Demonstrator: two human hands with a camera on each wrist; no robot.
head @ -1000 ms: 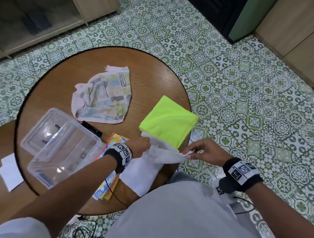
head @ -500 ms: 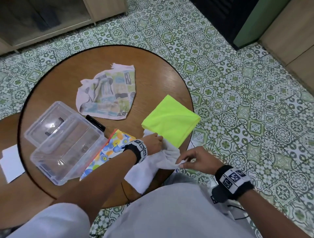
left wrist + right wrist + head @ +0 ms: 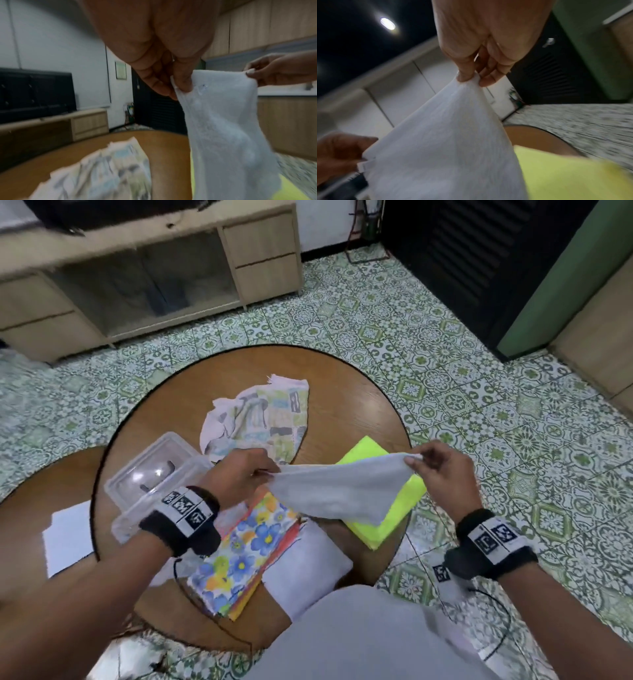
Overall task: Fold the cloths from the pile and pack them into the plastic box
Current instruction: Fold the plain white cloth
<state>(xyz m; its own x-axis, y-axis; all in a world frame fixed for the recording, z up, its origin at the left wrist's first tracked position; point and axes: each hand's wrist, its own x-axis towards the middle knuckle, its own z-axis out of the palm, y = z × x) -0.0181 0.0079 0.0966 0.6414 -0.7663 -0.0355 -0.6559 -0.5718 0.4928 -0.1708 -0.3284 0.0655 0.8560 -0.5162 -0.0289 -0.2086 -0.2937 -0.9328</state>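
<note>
A white cloth [image 3: 342,487] is stretched in the air above the round wooden table [image 3: 346,381]. My left hand [image 3: 239,474] pinches its left corner and my right hand [image 3: 438,470] pinches its right corner. In the left wrist view the white cloth [image 3: 223,128] hangs down from the left hand [image 3: 173,83]; in the right wrist view the right hand [image 3: 471,79] pinches the cloth [image 3: 445,148] at its top. A clear plastic box [image 3: 164,491] stands at the table's left. A folded yellow cloth [image 3: 394,515], a flowered cloth [image 3: 246,549] and a crumpled patterned cloth [image 3: 260,419] lie on the table.
Another white cloth [image 3: 308,566] lies at the table's near edge by my lap. White paper [image 3: 68,535] sits on a lower wooden surface at the left. A wooden cabinet [image 3: 154,268] stands across the green patterned tile floor [image 3: 479,405].
Both hands have lifted the white cloth off the table's near edge and pulled apart, spreading it in the air. The head view has tilted up.
</note>
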